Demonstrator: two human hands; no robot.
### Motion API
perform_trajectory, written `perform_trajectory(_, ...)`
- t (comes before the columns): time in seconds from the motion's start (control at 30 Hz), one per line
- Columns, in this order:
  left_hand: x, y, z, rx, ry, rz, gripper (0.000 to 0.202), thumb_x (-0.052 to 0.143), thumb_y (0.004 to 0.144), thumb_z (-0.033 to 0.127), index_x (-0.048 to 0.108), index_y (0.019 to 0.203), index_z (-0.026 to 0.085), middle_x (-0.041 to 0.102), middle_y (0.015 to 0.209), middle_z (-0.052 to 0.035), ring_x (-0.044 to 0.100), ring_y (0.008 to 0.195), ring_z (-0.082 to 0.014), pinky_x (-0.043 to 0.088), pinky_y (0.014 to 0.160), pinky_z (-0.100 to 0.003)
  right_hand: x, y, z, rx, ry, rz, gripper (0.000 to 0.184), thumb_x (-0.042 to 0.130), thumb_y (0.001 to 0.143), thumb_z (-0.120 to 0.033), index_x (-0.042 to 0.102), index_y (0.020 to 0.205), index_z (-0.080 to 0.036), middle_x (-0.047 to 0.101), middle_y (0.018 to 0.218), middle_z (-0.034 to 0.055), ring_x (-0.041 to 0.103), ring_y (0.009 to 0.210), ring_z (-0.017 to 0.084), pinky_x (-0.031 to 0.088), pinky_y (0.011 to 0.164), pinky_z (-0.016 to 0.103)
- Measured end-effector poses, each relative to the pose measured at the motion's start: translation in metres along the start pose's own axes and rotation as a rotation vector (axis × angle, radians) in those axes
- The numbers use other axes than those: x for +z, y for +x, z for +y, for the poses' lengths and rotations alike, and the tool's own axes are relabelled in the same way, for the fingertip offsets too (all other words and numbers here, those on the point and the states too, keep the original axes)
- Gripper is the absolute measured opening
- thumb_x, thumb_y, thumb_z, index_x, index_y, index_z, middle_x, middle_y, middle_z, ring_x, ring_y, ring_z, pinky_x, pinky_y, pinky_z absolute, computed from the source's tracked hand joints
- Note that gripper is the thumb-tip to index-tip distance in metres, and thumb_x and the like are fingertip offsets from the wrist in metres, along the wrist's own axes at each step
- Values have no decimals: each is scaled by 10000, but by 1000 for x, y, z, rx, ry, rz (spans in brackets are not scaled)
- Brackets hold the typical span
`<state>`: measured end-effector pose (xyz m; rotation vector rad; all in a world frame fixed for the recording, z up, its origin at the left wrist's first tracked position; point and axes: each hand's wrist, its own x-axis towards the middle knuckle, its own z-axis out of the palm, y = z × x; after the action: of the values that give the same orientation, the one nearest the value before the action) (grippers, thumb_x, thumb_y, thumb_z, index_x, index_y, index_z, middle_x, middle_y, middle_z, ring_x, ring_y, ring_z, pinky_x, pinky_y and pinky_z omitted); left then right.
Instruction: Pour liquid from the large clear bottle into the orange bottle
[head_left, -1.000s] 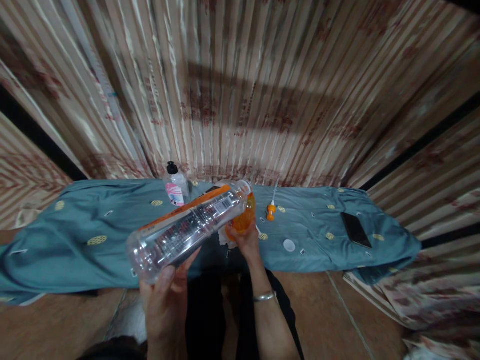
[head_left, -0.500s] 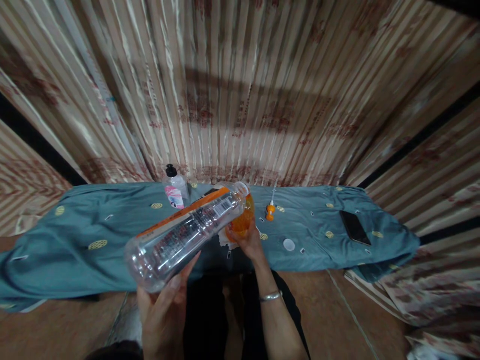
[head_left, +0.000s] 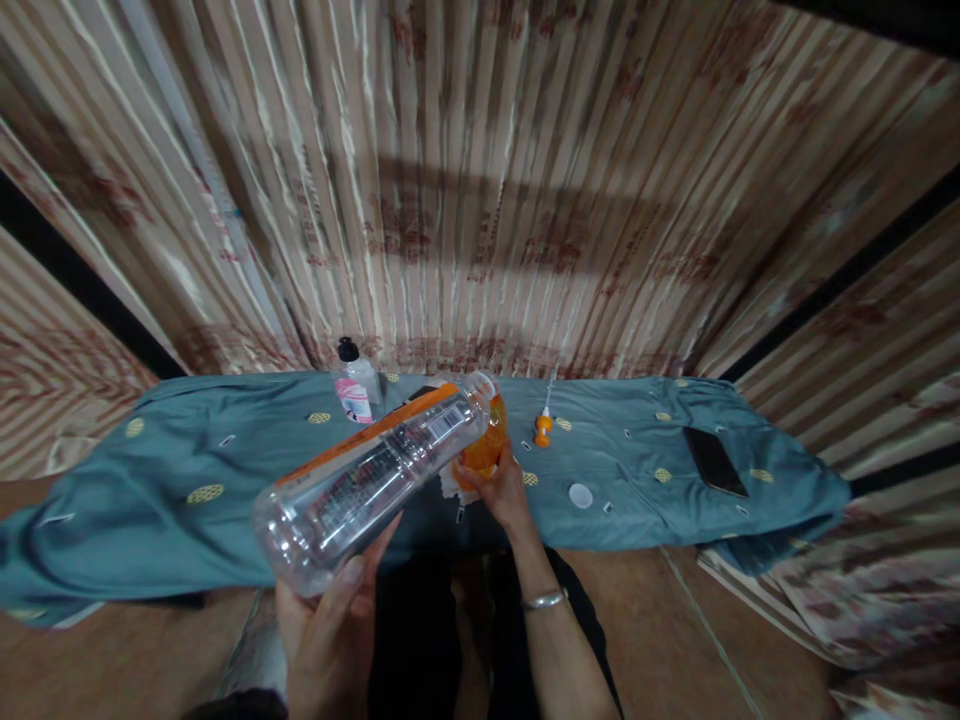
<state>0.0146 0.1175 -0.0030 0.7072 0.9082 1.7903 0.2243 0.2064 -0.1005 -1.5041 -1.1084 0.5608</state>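
- Striped curtain (head_left: 480, 150): fills the view towards 12 o'clock, reckoned from the orange bottle (head_left: 491, 445).
- Blue-green patterned cloth (head_left: 637, 505): spreads from 9 to 3 o'clock beneath the things.
- Clear bottle (head_left: 367, 480): held slanting above the cloth, base towards 8 o'clock, neck towards 2. Its open end is right by the top of the orange bottle; whether the two touch, I cannot tell.
- Left hand (head_left: 334, 625): between 7 and 8 o'clock, thumb and fingers wrapped round the clear bottle near its base, from below.
- Right hand (head_left: 501, 490): at 5 o'clock, thumb and fingers gripping the lower part of the orange bottle, which is partly hidden by the clear one.
- Squeeze bottle (head_left: 357, 390) with black top and pink label: upright at 10 o'clock.
- Dark phone (head_left: 715, 461): lying flat at 3 o'clock, well apart from both hands.
- Orange pump head (head_left: 543, 430): near, at 3 o'clock, its tube pointing towards 12.
- Silver bracelet (head_left: 544, 600): on the right wrist, 5 o'clock.
- White disc (head_left: 580, 496): on the cloth, 4 o'clock.
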Motion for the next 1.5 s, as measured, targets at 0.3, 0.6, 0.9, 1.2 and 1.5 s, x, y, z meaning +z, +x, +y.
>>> perform_trajectory(0.3, 6, -1, 6, 51, 29, 49, 845, 1013, 724, 371, 727, 1515, 457, 677, 1614, -60, 581, 1543, -462, 563, 1159, -737, 8, -3, -5, 22, -92, 46, 703, 927, 704, -351, 615, 1329, -270, 850, 1177, 67, 843, 1058, 350, 685, 916, 460)
perform_trajectory(0.6, 6, -3, 9, 36, 13, 58, 658, 1029, 707, 376, 833, 1335, 359, 725, 1536, -88, 533, 1582, -480, 558, 1175, -722, 7, -1, 3, -1, -32, -16, 767, 935, 694, -427, 641, 1380, -246, 830, 1259, 109, 816, 1197, 397, 655, 1093, 603)
perform_trajectory(0.9, 3, 2, 11, 14, 4, 26, 847, 1037, 704, 351, 755, 1497, 452, 633, 1681, -62, 470, 1634, -487, 568, 1168, -707, -2, 4, -5, 46, 39, -73, 728, 932, 732, -452, 649, 1369, -243, 874, 1158, 72, 851, 1065, 350, 692, 1006, 538)
perform_trajectory(1.2, 13, -2, 18, 9, 7, 60, 632, 1045, 668, 347, 851, 1270, 326, 721, 1549, -93, 601, 1523, -470, 399, 1256, -761, -3, 7, 1, 45, 72, -128, 802, 940, 759, -465, 591, 1450, -256, 867, 1227, 92, 850, 1131, 359, 676, 1075, 564)
perform_trajectory(1.5, 14, -2, 19, -3, 16, 79, 627, 1066, 637, 349, 863, 1229, 315, 737, 1505, -104, 542, 1571, -486, 425, 1233, -760, 0, 7, 6, 60, 22, -92, 966, 985, 666, -437, 570, 1517, -251, 824, 1369, 123, 813, 1249, 408, 658, 1110, 592)
